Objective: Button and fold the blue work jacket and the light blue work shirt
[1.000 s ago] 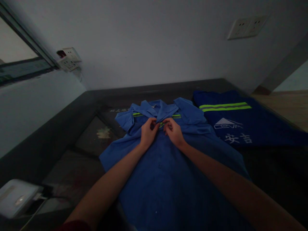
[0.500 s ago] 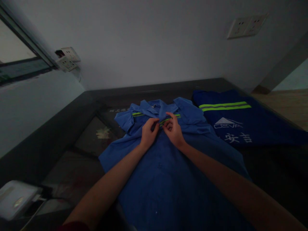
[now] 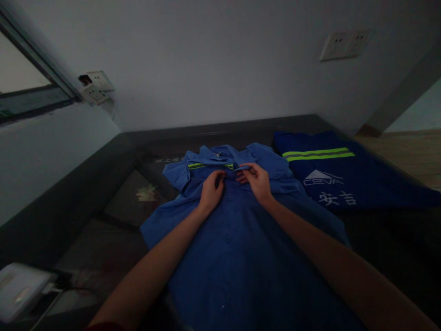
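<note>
A blue short-sleeved work shirt (image 3: pixel 237 257) lies spread front up, its collar away from me and its sleeves out to the sides. Near the chest, my right hand (image 3: pixel 259 184) pinches the upper front edge and holds that flap folded back to the right. My left hand (image 3: pixel 211 191) rests just left of the button line, its fingers curled onto the cloth and a small gap by the thumb. Between the hands and the collar a yellow-green strip (image 3: pixel 210 166) shows in the opening. Small buttons run down the front below the hands.
Right of the shirt lies a darker blue garment (image 3: pixel 372 179) with a reflective band and white lettering. A white device with a cable (image 3: pixel 24 287) sits at the lower left of the dark table (image 3: pixel 193 132). Wall sockets (image 3: pixel 346 45) are above the back edge.
My right hand has moved slightly right, drawing the shirt's front edge back, so the opening at the chest is wider. My left hand has stayed nearly in place. The view has shifted slightly.
</note>
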The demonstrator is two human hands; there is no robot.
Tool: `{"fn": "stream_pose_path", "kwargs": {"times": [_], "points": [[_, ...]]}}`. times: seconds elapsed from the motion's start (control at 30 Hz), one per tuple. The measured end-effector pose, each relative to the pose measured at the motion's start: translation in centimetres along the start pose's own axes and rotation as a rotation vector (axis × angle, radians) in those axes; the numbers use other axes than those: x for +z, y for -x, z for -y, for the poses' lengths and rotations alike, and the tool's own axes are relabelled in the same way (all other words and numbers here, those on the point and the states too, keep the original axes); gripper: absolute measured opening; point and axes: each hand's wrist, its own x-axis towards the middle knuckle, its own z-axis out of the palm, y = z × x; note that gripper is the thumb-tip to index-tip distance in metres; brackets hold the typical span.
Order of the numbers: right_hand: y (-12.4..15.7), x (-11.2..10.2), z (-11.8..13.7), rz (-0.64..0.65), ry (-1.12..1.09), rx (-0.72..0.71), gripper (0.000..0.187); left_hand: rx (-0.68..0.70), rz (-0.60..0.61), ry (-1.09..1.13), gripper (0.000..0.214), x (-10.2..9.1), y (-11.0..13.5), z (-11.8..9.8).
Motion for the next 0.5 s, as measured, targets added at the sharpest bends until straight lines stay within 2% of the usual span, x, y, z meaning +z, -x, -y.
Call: {"fn": "stream_pose_path", "kwargs": {"times": [0.17, 0.3, 0.43, 0.5], "points": [[-1.1, -1.5, 1.2, -0.094, -0.032, -0.068, 0.023, 0.077, 0.034, -0.100, 0.038, -0.1, 0.1, 0.0], [-1.7, -2.0, 2.4, -0.137, 0.009, -0.120, 0.021, 0.074, 0.030, -0.137, 0.041, -0.2, -0.1, 0.2], [-1.8, -2.0, 4.6, -0.131, 0.044, -0.202, 0.020, 0.015, 0.074, -0.156, 0.035, -0.2, -0.3, -0.1], [-1.6, -1.9, 5.8, -0.104, 0.069, -0.237, 0.019, 0.020, 0.039, -0.140, 0.035, -0.4, -0.3, -0.9]]}}
